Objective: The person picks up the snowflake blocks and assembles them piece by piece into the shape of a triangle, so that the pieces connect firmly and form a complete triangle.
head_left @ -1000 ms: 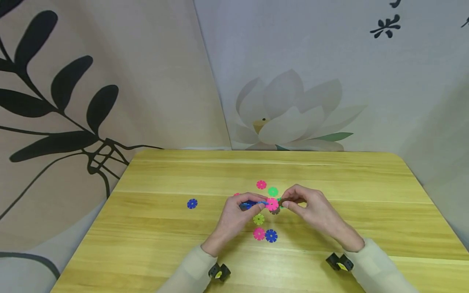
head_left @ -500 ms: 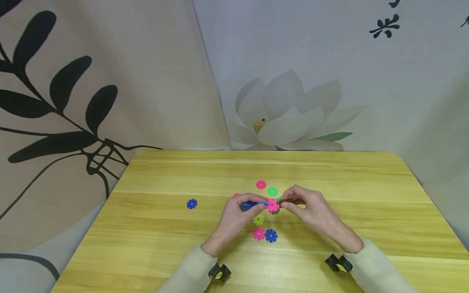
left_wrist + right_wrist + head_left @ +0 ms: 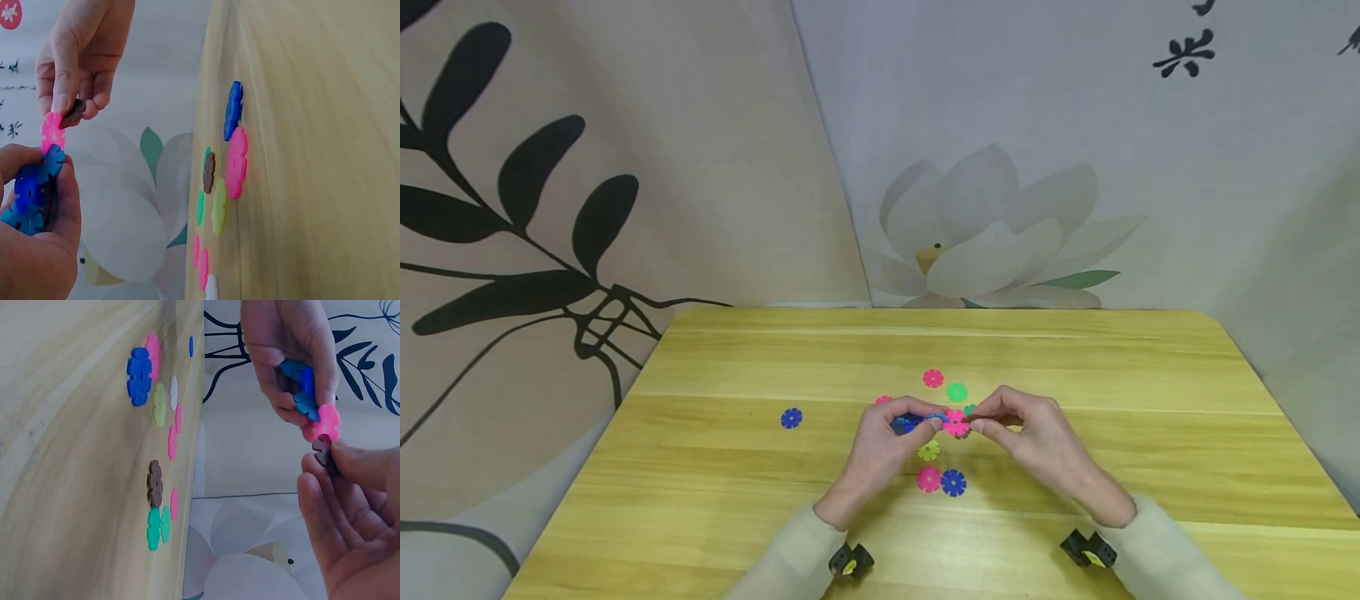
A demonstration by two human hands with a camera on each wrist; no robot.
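My left hand grips a short chain of blue notched snowflake discs between thumb and fingers. A pink snowflake disc stands at the chain's right end, joined to the last blue one. In my right hand, thumb and fingers pinch a brown snowflake disc. Its edge meets the pink disc's edge; whether their slots are engaged I cannot tell. Both hands are raised above the table, and fingers hide part of the chain.
Loose discs lie flat on the wooden table: a blue one far left, a yellow-green one, a pink and blue pair nearer, a green one behind. The right wrist view adds brown and white discs.
My right hand has shifted slightly left and down, bringing the brown disc closer against the pink one. The left hand stays nearly still, and the loose discs keep their places.
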